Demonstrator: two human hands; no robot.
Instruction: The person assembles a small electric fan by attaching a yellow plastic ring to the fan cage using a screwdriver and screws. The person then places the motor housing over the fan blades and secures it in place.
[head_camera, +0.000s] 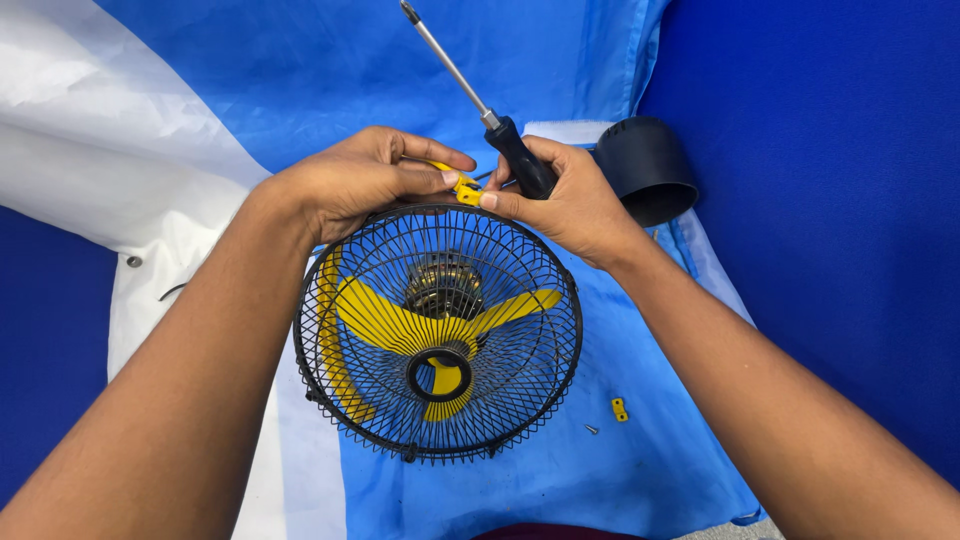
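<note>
A small fan with a black wire cage (520, 395) and yellow blades (400, 322) stands on a blue sheet, facing up toward me. My left hand (365, 180) rests on the cage's top rim and pinches a small yellow clip (466, 190) there. My right hand (565, 195) also touches that clip with its thumb and fingertip while holding a screwdriver (520, 155) by its black handle. The metal shaft of the screwdriver points up and to the left, away from the fan.
A black cylindrical cover (650, 165) lies behind my right hand. Another yellow clip (619, 408) and a small screw (591, 429) lie on the blue sheet (660, 460) right of the fan. White cloth (90, 150) covers the left side.
</note>
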